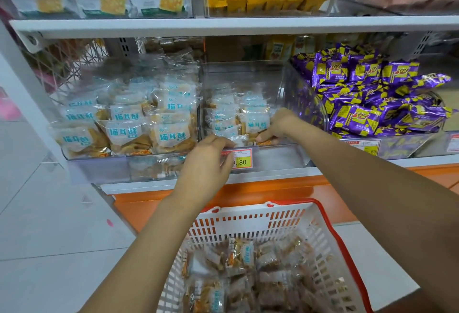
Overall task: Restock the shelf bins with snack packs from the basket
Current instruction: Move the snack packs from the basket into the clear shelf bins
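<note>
Two snack packs (238, 137), pinched by left hand (206, 161) and right hand (278, 126) fingers, sit at the bin (273, 157) front (room behind).

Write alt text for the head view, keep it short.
A person's left hand and right hand each hold clear snack packs at the front of the partly filled middle shelf bin. Below, a white basket with a red rim holds more of them. A fuller bin of the same packs stands to the left, purple packs to the right.
</note>
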Available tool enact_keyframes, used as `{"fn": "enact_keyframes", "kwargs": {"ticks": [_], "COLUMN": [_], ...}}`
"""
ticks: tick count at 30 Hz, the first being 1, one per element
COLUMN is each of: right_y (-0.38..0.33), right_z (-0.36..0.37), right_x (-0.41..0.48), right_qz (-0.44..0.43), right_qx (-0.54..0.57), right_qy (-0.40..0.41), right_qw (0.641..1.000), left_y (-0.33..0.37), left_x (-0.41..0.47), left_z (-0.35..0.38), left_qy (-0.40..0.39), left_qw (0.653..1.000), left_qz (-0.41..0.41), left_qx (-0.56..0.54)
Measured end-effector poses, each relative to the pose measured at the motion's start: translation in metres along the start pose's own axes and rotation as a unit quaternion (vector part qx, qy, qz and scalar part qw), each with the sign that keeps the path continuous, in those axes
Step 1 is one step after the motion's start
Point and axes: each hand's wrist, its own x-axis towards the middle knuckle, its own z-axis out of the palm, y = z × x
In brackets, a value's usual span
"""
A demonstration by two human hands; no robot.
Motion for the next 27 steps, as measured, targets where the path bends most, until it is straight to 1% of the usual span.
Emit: {"fn": "enact_keyframes", "kwargs": {"ticks": [3, 6, 9, 12, 14, 16, 18, 19, 20, 21, 23, 25, 27], "right_y": [0.001, 0.004, 0.006, 0.005, 0.002, 0.001, 0.003, 0.005, 0.008, 0.012, 0.022, 0.037, 0.054], "right_z": [0.001, 0.0, -0.006, -0.016, -0.027, -0.035, -0.038, -0.035, -0.03, -0.021, 0.006, 0.044, 0.087], "right_x": [-0.001, -0.003, -0.011, -0.024, -0.04, -0.055, -0.069, -0.08, -0.092, -0.104, -0.123, -0.134, -0.143], "right_qz": [-0.005, -0.033, -0.034, -0.036, -0.042, -0.065, -0.104, -0.129, -0.153, -0.174, -0.197, -0.187, -0.175], "right_qx": [0.003, -0.019, 0.013, 0.052, 0.041, 0.026, 0.053, 0.076, 0.093, 0.103, 0.104, 0.069, 0.008], "right_qy": [0.001, -0.009, -0.039, -0.025, 0.003, 0.071, 0.165, 0.193, 0.198, 0.183, 0.117, 0.02, -0.104], "right_qw": [1.0, 0.999, 0.999, 0.998, 0.998, 0.995, 0.979, 0.97, 0.964, 0.962, 0.968, 0.98, 0.979], "left_y": [-0.002, -0.003, -0.004, -0.005, -0.005, -0.005, -0.004, -0.006, -0.007, -0.01, -0.017, -0.029, -0.043], "left_x": [0.0, -0.002, -0.004, -0.008, -0.012, -0.018, -0.029, -0.035, -0.042, -0.049, -0.064, -0.081, -0.099], "left_z": [0.001, 0.002, 0.004, 0.006, 0.006, 0.004, 0.0, -0.002, -0.003, -0.004, -0.001, 0.008, 0.022], "left_qy": [0.003, 0.011, 0.019, 0.018, 0.027, 0.047, 0.069, 0.069, 0.059, 0.036, -0.052, -0.164, -0.263], "left_qw": [1.0, 1.0, 1.0, 0.999, 0.999, 0.997, 0.996, 0.996, 0.996, 0.998, 0.998, 0.984, 0.958], "left_qz": [0.003, 0.011, 0.021, 0.034, 0.043, 0.053, 0.059, 0.061, 0.059, 0.052, 0.026, -0.002, -0.029], "left_qx": [0.003, 0.003, 0.004, 0.011, 0.018, 0.012, -0.01, -0.019, -0.021, -0.016, 0.009, 0.063, 0.113]}}
